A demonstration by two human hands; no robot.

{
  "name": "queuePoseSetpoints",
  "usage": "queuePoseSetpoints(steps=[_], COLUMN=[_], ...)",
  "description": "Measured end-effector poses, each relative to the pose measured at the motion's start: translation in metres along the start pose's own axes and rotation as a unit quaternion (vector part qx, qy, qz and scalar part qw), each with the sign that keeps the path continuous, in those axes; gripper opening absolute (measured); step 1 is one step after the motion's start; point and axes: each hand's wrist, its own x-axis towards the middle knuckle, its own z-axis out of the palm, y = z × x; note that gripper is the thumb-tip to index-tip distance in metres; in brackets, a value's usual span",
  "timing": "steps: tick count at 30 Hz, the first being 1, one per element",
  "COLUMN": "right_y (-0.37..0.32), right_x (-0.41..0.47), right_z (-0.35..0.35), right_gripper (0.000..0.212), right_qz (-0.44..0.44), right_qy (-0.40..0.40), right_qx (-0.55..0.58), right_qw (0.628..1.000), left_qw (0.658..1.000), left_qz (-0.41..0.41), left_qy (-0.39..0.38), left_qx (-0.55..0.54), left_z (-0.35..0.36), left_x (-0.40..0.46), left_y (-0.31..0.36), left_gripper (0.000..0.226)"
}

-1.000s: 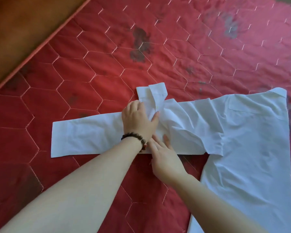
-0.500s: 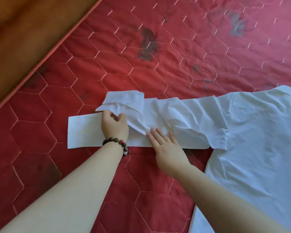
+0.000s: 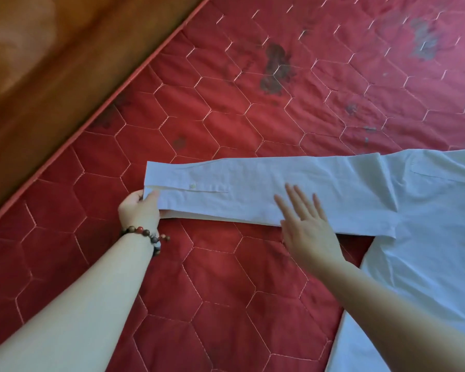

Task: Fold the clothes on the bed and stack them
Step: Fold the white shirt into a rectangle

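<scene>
White shirt is laid flat on the red quilted bed, its sleeve stretched out leftward. The cuff end is pinched by the left hand; the right hand is spread flat, pressing mid-sleeve. Risk: if the cuff is pulled while the palm lifts, the thin cloth is likely dragged askew and creased again.

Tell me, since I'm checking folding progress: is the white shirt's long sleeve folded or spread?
Spread: the long white sleeve lies straight along the red quilted mattress.
</scene>
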Motion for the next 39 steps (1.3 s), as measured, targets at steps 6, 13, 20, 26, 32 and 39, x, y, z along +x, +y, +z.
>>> queuePoseSetpoints(steps=[6,13,20,26,32,39], right_y=[0.023,0.068,0.107,0.018,0.108,0.209], right_x=[-0.01,0.01,0.028,0.061,0.044,0.002], right_z=[0.016,0.002,0.009,0.048,0.02,-0.027], right_gripper=[0.062,0.055,0.069,0.064,0.065,0.067], right_qz=[0.114,0.191,0.346,0.163,0.182,0.41], right_qy=[-0.157,0.021,-0.069,-0.025,-0.035,-0.05], right_qx=[-0.036,-0.061,-0.064,-0.066,-0.099,-0.065], right_qw=[0.98,0.979,0.933,0.984,0.978,0.909], left_qw=[0.997,0.866,0.663,0.659,0.643,0.638], left_qz=[0.005,0.406,0.448,0.464,0.481,0.474], left_qy=[-0.004,-0.001,-0.237,-0.16,-0.136,-0.137], left_qx=[0.072,0.293,0.551,0.569,0.581,0.592], left_z=[-0.015,0.029,0.125,0.135,0.136,0.138], left_x=[0.001,-0.057,-0.095,-0.086,-0.082,-0.084], left_y=[-0.016,-0.002,-0.044,-0.053,-0.057,-0.053], left_gripper=[0.007,0.033,0.066,0.064,0.068,0.072])
